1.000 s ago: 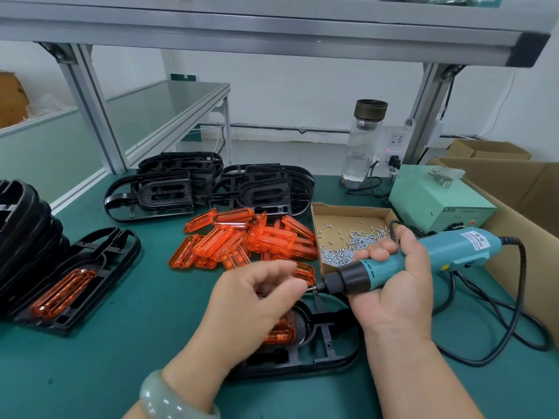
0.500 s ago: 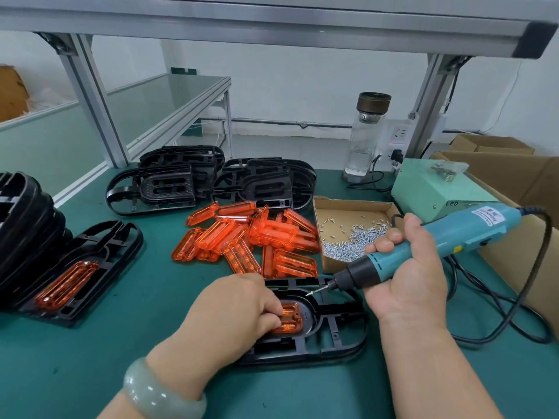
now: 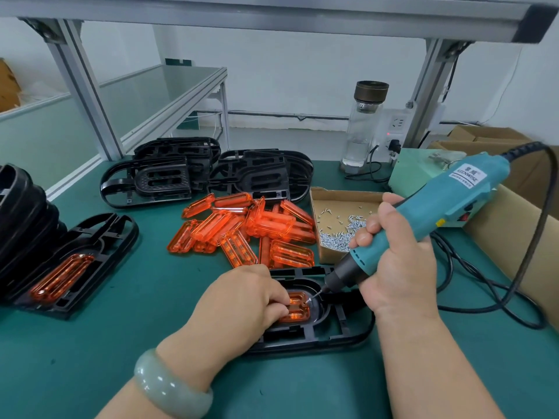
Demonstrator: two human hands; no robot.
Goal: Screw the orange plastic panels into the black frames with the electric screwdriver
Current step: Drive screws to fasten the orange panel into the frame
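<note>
Loosely, screws [image 3: 338,234] litter cardboard box [image 3: 344,202]; frame [image 3: 341,331] holds panel [image 3: 298,309].

A white wall [image 3: 302,71] is running behind the green-topped workbench [image 3: 121,343], whose aluminium frame [image 3: 84,86] is carrying a shelf [image 3: 272,13] overhead. A second bench [image 3: 169,84] is standing beyond its far-left corner, pale floor [image 3: 287,137] showing past the far edge.
</note>
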